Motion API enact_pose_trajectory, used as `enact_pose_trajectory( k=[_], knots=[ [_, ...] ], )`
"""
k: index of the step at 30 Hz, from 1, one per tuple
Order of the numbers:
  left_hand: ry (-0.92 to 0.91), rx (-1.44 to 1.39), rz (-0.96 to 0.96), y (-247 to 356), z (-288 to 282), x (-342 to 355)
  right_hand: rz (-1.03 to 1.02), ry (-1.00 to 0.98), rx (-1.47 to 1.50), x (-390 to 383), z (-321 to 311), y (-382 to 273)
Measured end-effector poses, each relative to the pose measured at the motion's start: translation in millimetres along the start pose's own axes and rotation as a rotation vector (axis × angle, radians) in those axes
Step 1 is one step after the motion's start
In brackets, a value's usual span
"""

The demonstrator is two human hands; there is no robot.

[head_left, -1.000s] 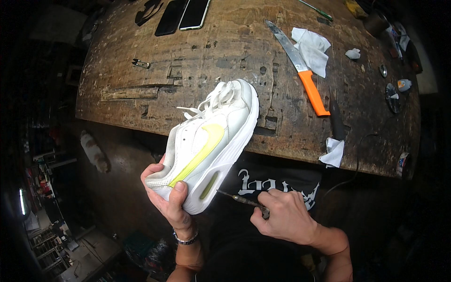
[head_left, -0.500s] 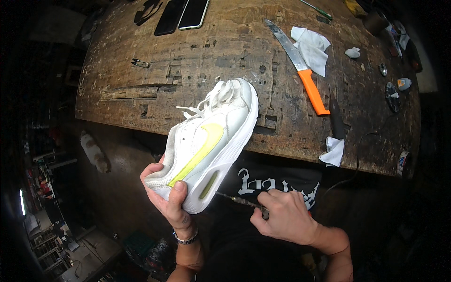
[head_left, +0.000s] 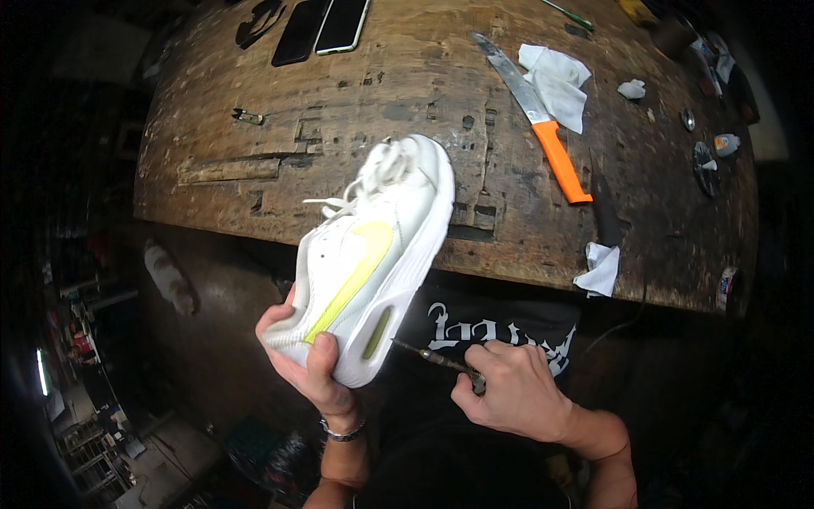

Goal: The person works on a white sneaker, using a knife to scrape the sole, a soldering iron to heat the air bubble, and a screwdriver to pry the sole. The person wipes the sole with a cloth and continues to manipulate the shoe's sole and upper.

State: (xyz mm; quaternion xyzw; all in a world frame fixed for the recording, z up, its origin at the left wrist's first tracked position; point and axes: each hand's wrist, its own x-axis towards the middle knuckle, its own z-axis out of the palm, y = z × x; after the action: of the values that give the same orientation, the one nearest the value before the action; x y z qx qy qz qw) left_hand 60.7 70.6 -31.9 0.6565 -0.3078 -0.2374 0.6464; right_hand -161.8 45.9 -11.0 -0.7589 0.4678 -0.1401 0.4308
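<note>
A white sneaker (head_left: 373, 246) with white laces and a pale yellow side shape is tilted toe-up before the bench. My left hand (head_left: 305, 356) grips it at the heel, thumb on the side by the yellow. My right hand (head_left: 509, 390) is closed round a thin, dark metal tool (head_left: 437, 358), its tip at or very near the sole's lower edge, beside the clear oval window (head_left: 377, 331). Whether the tip touches cannot be told. The handle is mostly hidden by my fingers.
The worn wooden bench (head_left: 220, 195) bears an orange-handled knife (head_left: 555, 157), crumpled white cloths (head_left: 560, 76), two phones (head_left: 339, 21), a small clipper (head_left: 246, 115), a dark pointed tool (head_left: 606, 212) and several small items at the right. A white-and-brown animal (head_left: 170, 276) lies on the floor at left.
The sneaker's toe has swung slightly left and up. The bench sits a little further left and up in the picture. Both hands keep their holds.
</note>
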Motion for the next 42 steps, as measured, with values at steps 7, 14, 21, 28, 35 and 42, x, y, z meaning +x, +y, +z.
enact_pose_trajectory(
  k=[7, 14, 21, 28, 35, 42],
  knots=[
    [0.194, -0.014, 0.159, -16.4, 25.1, -18.8, 0.076, -0.012, 0.072, -5.0, -1.0, 1.0],
    [0.124, -0.142, 0.213, -14.3, 27.0, -20.1, 0.108, 0.007, 0.156, -3.5, 1.2, 3.2],
    [0.254, -0.012, 0.318, -15.7, 40.4, -18.6, 0.084, -0.019, 0.211, -4.1, 8.9, -3.5],
    [0.282, -0.016, 0.325, -25.1, 43.3, -21.2, 0.124, 0.081, 0.320, 0.0, 11.2, 4.6],
    [0.183, -0.100, 0.358, -70.9, 50.7, -20.6, 0.177, 0.093, 0.373, 9.1, 22.3, 22.8],
    [0.189, 0.030, 0.390, -119.8, 70.4, -21.3, 0.289, 0.091, 0.472, 23.4, 39.6, 56.5]
  ],
)
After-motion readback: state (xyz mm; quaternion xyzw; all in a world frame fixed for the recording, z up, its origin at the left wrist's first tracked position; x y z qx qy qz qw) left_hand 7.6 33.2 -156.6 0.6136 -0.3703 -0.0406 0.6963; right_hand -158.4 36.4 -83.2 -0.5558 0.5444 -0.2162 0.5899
